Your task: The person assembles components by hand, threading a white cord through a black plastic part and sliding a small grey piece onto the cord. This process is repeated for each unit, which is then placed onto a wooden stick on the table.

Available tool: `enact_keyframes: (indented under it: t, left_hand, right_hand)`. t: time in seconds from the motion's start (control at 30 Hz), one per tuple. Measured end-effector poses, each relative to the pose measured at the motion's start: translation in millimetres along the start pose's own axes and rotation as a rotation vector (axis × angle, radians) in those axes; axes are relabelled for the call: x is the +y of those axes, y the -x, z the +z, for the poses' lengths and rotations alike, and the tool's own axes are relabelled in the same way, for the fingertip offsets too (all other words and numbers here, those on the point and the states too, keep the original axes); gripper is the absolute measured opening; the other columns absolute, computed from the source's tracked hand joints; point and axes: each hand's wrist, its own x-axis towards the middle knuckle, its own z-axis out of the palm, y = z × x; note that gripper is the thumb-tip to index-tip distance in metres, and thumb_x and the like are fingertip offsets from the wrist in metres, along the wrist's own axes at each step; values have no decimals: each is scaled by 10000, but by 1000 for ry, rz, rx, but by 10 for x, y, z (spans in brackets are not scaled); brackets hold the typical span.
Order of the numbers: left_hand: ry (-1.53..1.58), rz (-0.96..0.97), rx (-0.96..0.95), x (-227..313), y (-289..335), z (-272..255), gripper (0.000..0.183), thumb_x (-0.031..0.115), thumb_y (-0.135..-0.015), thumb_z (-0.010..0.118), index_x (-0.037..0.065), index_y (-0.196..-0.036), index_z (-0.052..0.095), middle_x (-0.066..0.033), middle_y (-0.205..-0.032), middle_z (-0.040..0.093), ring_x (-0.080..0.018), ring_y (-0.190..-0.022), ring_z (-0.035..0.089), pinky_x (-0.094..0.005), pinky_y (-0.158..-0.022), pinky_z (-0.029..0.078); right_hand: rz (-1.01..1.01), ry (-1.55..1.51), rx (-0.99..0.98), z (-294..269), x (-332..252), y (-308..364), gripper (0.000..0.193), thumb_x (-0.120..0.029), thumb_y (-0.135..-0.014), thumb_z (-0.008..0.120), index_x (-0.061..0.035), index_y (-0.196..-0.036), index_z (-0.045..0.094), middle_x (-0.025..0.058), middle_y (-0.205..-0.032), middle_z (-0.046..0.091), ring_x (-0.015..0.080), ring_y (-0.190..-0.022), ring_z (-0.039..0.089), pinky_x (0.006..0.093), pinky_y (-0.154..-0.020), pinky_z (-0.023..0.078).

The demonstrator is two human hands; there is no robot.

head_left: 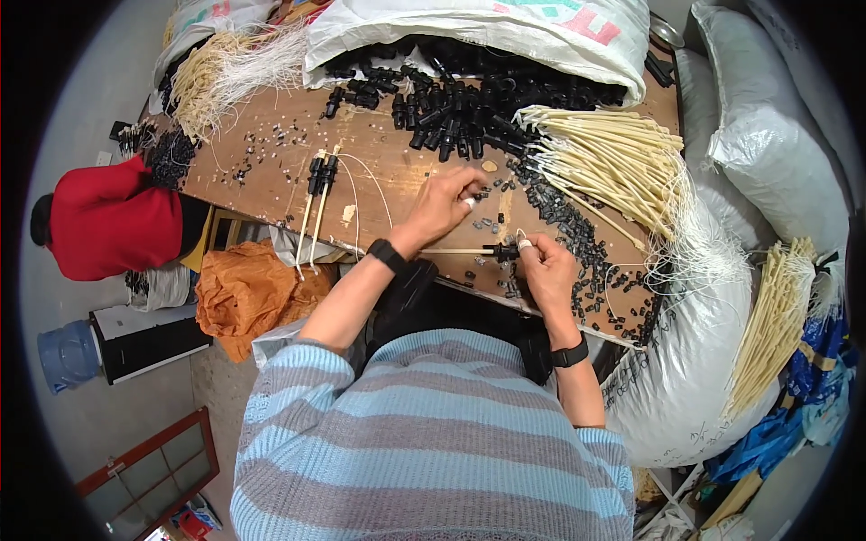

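My right hand [548, 268] is closed at the table's front edge, its fingertips pinching the end of a black plastic fitting [502, 253]. A thin pale stick [456, 252] runs leftward from that fitting, and a small loop of white cord shows by the fingertips. Further left and farther back, my left hand [444, 200] hovers over the table, thumb and fingers drawn together; whatever lies between them is too small to make out. Beneath and beside it lie small black plastic pieces [488, 222]. Two finished-looking fittings on sticks [322, 176] rest to the left, trailing white cords.
Black fittings [446, 113] spill from a white woven sack [487, 32] at the back. A bundle of cream sticks [613, 162] lies at the right, another [207, 81] far left. Small pieces [577, 243] are strewn along the right side. A person in red [108, 221] is beyond the table's left end.
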Motion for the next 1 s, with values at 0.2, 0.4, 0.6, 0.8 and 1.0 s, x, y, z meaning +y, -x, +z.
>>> enact_keyframes:
  t: [0.2,0.4,0.6,0.8,1.0]
  left_hand:
    - [53,320,6,644,136,244,259,-84,-686,589,16,-900,695,-76,-857,665,-157,-753,623,-266,-651,492]
    - [318,-68,54,676,174,168,265,-100,-697,556,4,-898,694,-45,-853,667,-115,-755,616,-242,-626,477]
    - [640,-425,91,623,176,202,183,-71,-772,548,-35,-896,678,21,-760,606,-9,-630,513,-178,-532,402]
    - [356,-299,133,638,168,134,135,-17,-707,609,-3,-814,690,-45,-795,640,-87,-629,566,-231,-552,439]
    - [52,193,142,646,105,40,298,-12,-643,605,28,-929,675,-133,-921,652,-274,-768,631,-345,-663,502]
  right_hand:
    - [-52,9,15,112,-2,-95,138,-90,-797,583,-53,-878,688,100,-583,581,162,-490,526,322,-514,413]
    - [-330,211,90,102,-58,-27,96,-48,-846,604,-27,-918,663,57,-636,589,124,-536,534,276,-501,418]
    - [-613,485,243,118,-166,58,80,-69,-838,627,-62,-914,651,119,-710,613,262,-546,590,335,-504,454]
    - [-679,328,167,81,-128,78,140,-71,-820,639,-72,-960,647,80,-654,580,214,-497,567,315,-469,431]
    - [-98,-581,-194,-135,-162,36,163,-59,-855,641,-27,-1014,648,-51,-629,533,55,-499,450,209,-456,337]
